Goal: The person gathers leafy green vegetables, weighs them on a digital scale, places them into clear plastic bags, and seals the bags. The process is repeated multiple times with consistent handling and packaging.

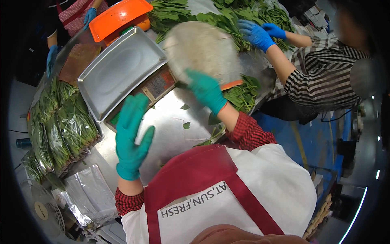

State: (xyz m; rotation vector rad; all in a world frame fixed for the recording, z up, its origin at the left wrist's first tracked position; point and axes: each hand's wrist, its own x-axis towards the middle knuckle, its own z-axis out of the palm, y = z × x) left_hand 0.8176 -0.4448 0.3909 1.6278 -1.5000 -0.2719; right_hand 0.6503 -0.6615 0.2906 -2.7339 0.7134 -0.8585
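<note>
My left hand (133, 140), in a green glove, hovers over the front corner of a scale with a steel weighing pan (122, 73). It holds nothing, and its thumb stands apart from the fingers. My right hand (207, 91), gloved in green too and blurred, is over the near side of a round beige thing (202, 50) with an orange edge. Blur hides whether the fingers touch it. The scale's keypad panel (158, 85) shows between my hands. Loose leaves (186, 125) lie on the steel table (170, 137).
Bagged leafy greens (73, 122) and clear plastic bags (91, 192) are at left, near a fan (44, 210). An orange tray (118, 18) stands beyond the pan. A co-worker's blue-gloved hands (256, 35) touch piled greens (225, 24); another person's gloved hand (90, 18) is at upper left.
</note>
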